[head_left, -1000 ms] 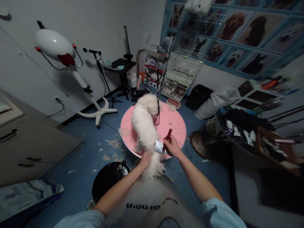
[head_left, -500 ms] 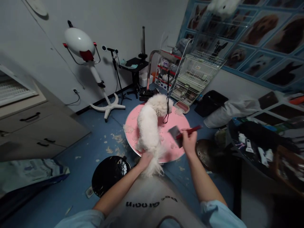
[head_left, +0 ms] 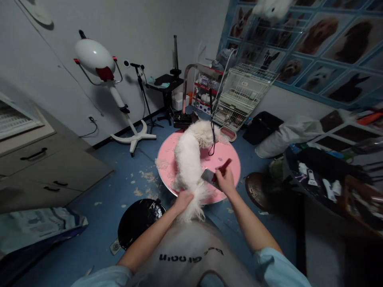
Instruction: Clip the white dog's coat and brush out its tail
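A white fluffy dog (head_left: 188, 153) stands on a round pink grooming table (head_left: 230, 165), its rear towards me and its head turned to the right. My left hand (head_left: 183, 200) is closed around the base of the dog's tail (head_left: 196, 203), whose long hair hangs over the near table edge. In my right hand (head_left: 226, 180) is a slicker brush (head_left: 211, 176) with a red handle and a flat grey head. The brush head is beside the tail hair, close to the dog's hindquarters; whether it touches the hair I cannot tell. A black leash loop (head_left: 212, 135) hangs at the dog's head.
Cut hair clumps lie on the table and blue floor. A black round stool (head_left: 139, 221) stands at the left, a brown one (head_left: 257, 191) at the right. Farther right, a dark tray table (head_left: 302, 183) bears clippers. Behind are a wire cage (head_left: 245, 91) and a stand dryer (head_left: 94, 56).
My right hand has moved left, bringing the slicker brush from over the table's right side to the tail. My left hand stays at the tail base. The view has shifted slightly.
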The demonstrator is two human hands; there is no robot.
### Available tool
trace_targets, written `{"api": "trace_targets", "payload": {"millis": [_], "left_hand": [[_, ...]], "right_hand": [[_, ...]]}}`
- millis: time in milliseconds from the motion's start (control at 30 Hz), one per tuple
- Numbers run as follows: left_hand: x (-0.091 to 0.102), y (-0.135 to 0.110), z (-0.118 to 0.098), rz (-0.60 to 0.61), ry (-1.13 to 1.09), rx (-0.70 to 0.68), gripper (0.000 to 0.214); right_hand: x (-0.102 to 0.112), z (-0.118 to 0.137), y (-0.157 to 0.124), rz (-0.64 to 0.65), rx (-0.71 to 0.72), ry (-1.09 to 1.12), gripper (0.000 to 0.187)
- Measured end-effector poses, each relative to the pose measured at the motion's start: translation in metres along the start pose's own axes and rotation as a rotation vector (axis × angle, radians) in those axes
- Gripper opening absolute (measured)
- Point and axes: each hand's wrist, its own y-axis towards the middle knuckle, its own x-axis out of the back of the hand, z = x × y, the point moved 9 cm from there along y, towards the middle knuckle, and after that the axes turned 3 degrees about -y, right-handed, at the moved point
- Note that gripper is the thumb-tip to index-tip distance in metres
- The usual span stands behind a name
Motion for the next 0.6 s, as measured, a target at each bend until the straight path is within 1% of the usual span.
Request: {"api": "trace_targets", "payload": {"millis": [33, 67, 100, 167, 200, 233, 300, 333, 367, 433, 467, 500, 533, 600], "left_hand": [[0.0, 0.0, -0.001, 0.016, 0.0, 0.002, 0.036], [0.0, 0.001, -0.002, 0.031, -0.001, -0.004, 0.036], [-0.001, 0.001, -0.004, 0.05, -0.006, -0.013, 0.036], [0.0, 0.002, -0.006, 0.081, -0.034, -0.015, 0.037], [-0.001, 0.003, -0.006, 0.094, -0.05, 0.001, 0.039], [-0.001, 0.004, -0.005, 0.108, -0.057, 0.027, 0.04], [-0.002, 0.007, -0.003, 0.133, -0.046, 0.083, 0.042], [-0.003, 0.008, -0.003, 0.143, -0.035, 0.093, 0.041], [-0.004, 0.01, -0.005, 0.155, -0.024, 0.087, 0.04], [-0.004, 0.012, -0.009, 0.178, -0.02, 0.054, 0.037], [-0.003, 0.012, -0.009, 0.189, -0.026, 0.049, 0.037], [-0.002, 0.012, -0.008, 0.199, -0.029, 0.058, 0.036], [-0.001, 0.011, -0.006, 0.206, -0.03, 0.075, 0.036], [0.001, 0.01, -0.002, 0.218, -0.025, 0.11, 0.038]], "right_hand": [[0.007, 0.002, -0.003, -0.085, 0.012, 0.019, 0.021], [0.009, 0.004, -0.006, -0.103, 0.032, 0.045, 0.022], [0.004, 0.006, -0.009, -0.048, 0.046, 0.068, 0.022], [-0.014, 0.005, -0.016, 0.126, 0.019, 0.072, 0.021], [-0.017, 0.002, -0.019, 0.157, -0.012, 0.053, 0.02], [-0.015, -0.001, -0.022, 0.118, -0.043, 0.039, 0.02], [0.001, -0.005, -0.028, -0.093, -0.076, 0.055, 0.022], [0.007, -0.006, -0.032, -0.17, -0.072, 0.084, 0.024], [0.007, -0.005, -0.035, -0.18, -0.058, 0.114, 0.025], [-0.003, -0.004, -0.036, -0.061, -0.047, 0.131, 0.024], [-0.005, -0.006, -0.035, -0.016, -0.062, 0.118, 0.023], [-0.002, -0.009, -0.033, -0.026, -0.089, 0.102, 0.021], [0.009, -0.013, -0.032, -0.105, -0.114, 0.094, 0.021], [0.039, -0.016, -0.035, -0.393, -0.124, 0.12, 0.022]]}}
